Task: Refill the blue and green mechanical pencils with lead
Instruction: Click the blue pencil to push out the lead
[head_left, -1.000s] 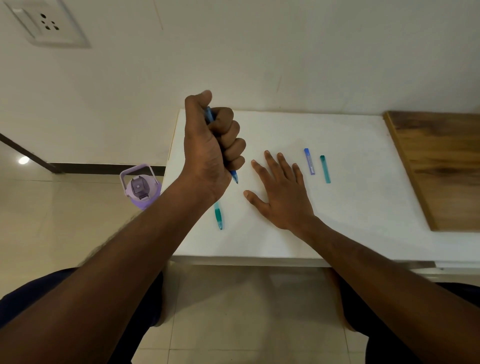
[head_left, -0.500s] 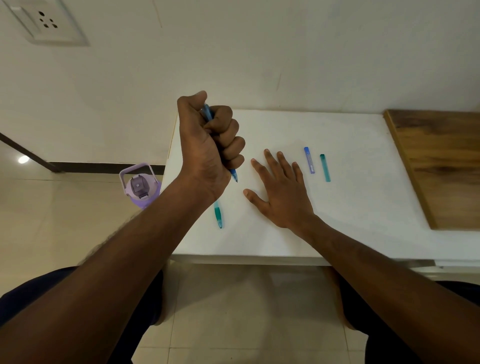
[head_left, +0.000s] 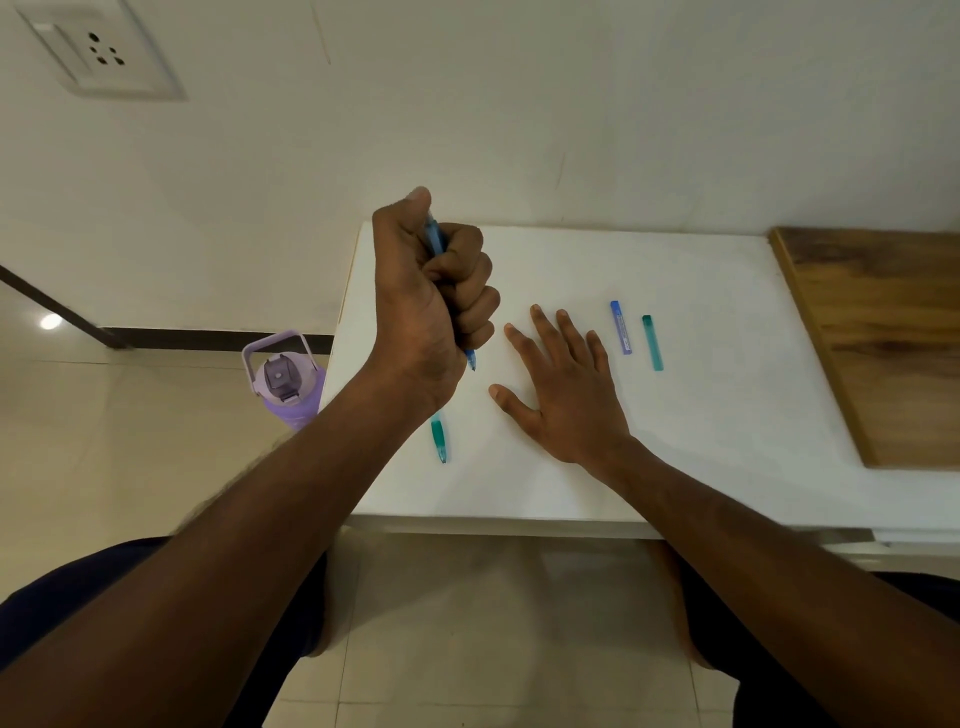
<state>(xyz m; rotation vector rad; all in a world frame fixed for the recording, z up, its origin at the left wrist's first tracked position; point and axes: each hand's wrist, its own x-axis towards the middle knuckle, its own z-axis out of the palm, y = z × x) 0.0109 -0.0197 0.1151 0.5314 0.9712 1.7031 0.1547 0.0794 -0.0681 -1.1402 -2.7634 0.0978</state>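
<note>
My left hand (head_left: 431, 306) is a fist around the blue mechanical pencil (head_left: 435, 240), held upright above the white table (head_left: 701, 441), thumb on its top end. Its tip (head_left: 471, 359) pokes out below my fingers, pointing down. The green mechanical pencil (head_left: 439, 440) lies on the table under my left wrist, partly hidden. My right hand (head_left: 563, 392) rests flat on the table, fingers spread, holding nothing. To its right lie a blue lead case (head_left: 621, 327) and a green lead case (head_left: 652, 343), side by side.
A wooden board (head_left: 883, 338) covers the table's right end. A purple water bottle (head_left: 284, 382) stands on the tiled floor left of the table. The wall runs right behind the table, with a socket (head_left: 98, 52) at upper left.
My left fist with the blue pencil has shifted slightly left and the thumb presses down on the pencil's top. My right hand has stayed flat on the table.
</note>
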